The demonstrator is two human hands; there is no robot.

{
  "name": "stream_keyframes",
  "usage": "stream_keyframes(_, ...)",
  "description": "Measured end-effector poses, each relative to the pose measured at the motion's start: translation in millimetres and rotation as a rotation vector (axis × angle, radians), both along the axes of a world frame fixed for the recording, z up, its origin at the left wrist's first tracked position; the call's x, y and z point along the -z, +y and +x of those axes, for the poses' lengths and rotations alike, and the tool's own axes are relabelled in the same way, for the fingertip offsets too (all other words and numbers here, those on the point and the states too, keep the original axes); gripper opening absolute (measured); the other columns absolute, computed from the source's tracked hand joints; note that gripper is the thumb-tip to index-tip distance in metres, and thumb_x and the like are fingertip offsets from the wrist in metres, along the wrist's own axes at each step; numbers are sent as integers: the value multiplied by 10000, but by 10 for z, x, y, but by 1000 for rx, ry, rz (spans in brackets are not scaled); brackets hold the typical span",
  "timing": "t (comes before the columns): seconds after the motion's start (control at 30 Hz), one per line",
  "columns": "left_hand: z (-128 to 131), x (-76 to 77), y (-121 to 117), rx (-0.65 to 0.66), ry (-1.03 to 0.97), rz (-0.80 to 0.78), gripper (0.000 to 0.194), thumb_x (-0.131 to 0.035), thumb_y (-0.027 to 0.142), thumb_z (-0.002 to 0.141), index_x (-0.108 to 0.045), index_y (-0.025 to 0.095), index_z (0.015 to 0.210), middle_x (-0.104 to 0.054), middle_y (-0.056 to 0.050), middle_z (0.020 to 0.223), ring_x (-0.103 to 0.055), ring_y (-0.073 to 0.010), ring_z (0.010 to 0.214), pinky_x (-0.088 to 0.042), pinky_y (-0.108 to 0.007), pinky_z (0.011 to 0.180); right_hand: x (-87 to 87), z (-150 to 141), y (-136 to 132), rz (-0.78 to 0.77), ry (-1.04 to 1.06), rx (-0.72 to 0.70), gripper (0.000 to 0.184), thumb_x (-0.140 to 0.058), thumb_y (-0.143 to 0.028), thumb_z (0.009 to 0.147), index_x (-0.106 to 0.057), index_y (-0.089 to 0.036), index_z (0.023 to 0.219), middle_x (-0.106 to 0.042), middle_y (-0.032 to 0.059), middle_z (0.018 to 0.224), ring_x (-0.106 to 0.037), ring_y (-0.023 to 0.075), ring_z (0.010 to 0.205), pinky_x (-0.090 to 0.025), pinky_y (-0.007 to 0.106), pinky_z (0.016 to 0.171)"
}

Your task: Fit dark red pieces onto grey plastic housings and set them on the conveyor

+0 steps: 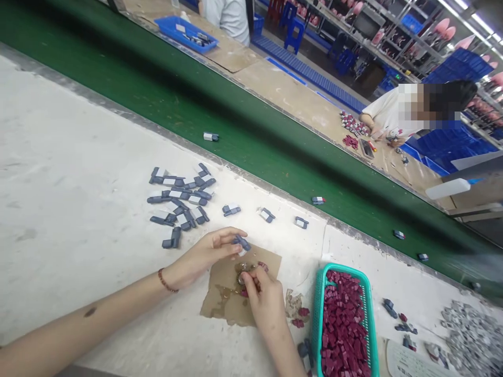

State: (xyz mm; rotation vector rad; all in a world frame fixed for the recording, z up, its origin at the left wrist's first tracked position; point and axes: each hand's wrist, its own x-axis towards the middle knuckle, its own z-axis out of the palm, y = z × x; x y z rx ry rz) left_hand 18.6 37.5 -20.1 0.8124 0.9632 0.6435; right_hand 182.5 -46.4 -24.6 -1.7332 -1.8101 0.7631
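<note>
My left hand (pixel 214 248) is closed on a small blue-grey plastic part (pixel 242 242) with a pale face, held just above a torn piece of cardboard (pixel 220 293). Over the cardboard, my right hand (pixel 265 293) pinches at a small round cap-like dish (pixel 240 278); what its fingertips hold, if anything, is hidden. Wet brown stains surround the dish. A maroon piece (pixel 262 266) shows just behind the right fingers. Left of my hands lies a pile of blue-grey parts (pixel 178 193), with a few more parts (pixel 267 215) spaced out in a row.
At right stands a green basket (pixel 371 314) full of maroon pieces (pixel 341 319). Grey pieces (pixel 471 335) are heaped beyond it. A green conveyor belt (pixel 259 152) carrying several parts crosses behind the table. Two people sit on the far side, near a blue tray (pixel 165 23).
</note>
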Motion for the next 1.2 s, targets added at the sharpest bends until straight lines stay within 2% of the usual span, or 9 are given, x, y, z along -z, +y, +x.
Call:
stream_keyframes(0.13, -3, 25, -38, 41, -63, -28, 390, -786, 380, 672, -610, 183, 959, -681, -21, 815, -615, -167, 714, -468, -310, 734, 102, -57, -22, 146, -183, -70, 382, -337, -293, 1002, -530, -237, 678, -600, 23, 587, -568, 169, 524, -403, 261, 492)
stream_keyframes(0.27, -3, 57, -55, 65, -113, -37, 410, -810, 392, 653, -597, 173, 926, -681, -38, 853, -623, -168, 720, -479, -304, 721, 139, -105, -37, 178, -229, -71, 382, -324, -276, 1006, -560, -225, 710, -616, 50, 620, -585, 181, 561, -428, 270, 518)
stream_keyframes(0.37, -2, 66, -65, 59, -94, 4, 443, -806, 390, 665, -617, 176, 1003, -681, -37, 878, -619, -160, 729, -482, -290, 713, 113, -84, -33, 107, -59, -13, 380, -368, -338, 989, -539, -221, 670, -584, 24, 579, -554, 163, 524, -416, 255, 493)
stream_keyframes(0.5, 11, 72, -99, 65, -63, 47, 393, -805, 393, 664, -647, 172, 949, -684, -28, 819, -618, -165, 708, -496, -298, 704, 42, -1, -13, -90, 373, 224, 393, -483, -473, 925, -501, -213, 630, -469, -51, 466, -434, 106, 408, -355, 213, 410)
stream_keyframes(0.57, 27, 79, -129, 81, -100, 15, 389, -808, 407, 657, -642, 170, 918, -688, -29, 804, -629, -172, 695, -509, -313, 696, -2, 29, -1, -94, 537, 321, 399, -527, -515, 890, -506, -207, 637, -456, -62, 457, -418, 94, 398, -347, 203, 402)
stream_keyframes(0.67, 50, 91, -182, 131, -148, -53, 437, -802, 431, 666, -639, 168, 975, -686, -20, 755, -632, -163, 637, -521, -322, 679, -66, 41, 7, -13, 642, 363, 372, -593, -531, 839, -562, -196, 679, -517, -42, 503, -468, 104, 435, -380, 212, 424)
stream_keyframes(0.8, 54, 107, -222, 189, -167, -92, 419, -805, 421, 670, -664, 164, 971, -694, -17, 722, -630, -150, 600, -526, -308, 669, -102, 43, -9, 49, 634, 353, 293, -617, -477, 835, -621, -200, 738, -607, -6, 602, -538, 129, 509, -432, 233, 469)
stream_keyframes(1.03, 40, 127, -217, 218, -172, -124, 401, -822, 396, 647, -701, 159, 948, -711, -21, 701, -640, -154, 593, -534, -308, 665, -109, 68, -23, 12, 598, 233, 177, -586, -332, 874, -643, -196, 775, -676, 15, 691, -615, 150, 612, -478, 239, 551)
stream_keyframes(1.2, 61, 126, -212, 225, -180, -165, 411, -853, 376, 612, -720, 146, 925, -718, -21, 700, -615, -126, 558, -530, -289, 650, -97, 85, -39, -26, 530, 148, 182, -562, -287, 892, -631, -192, 753, -666, 7, 673, -598, 140, 606, -464, 231, 568)
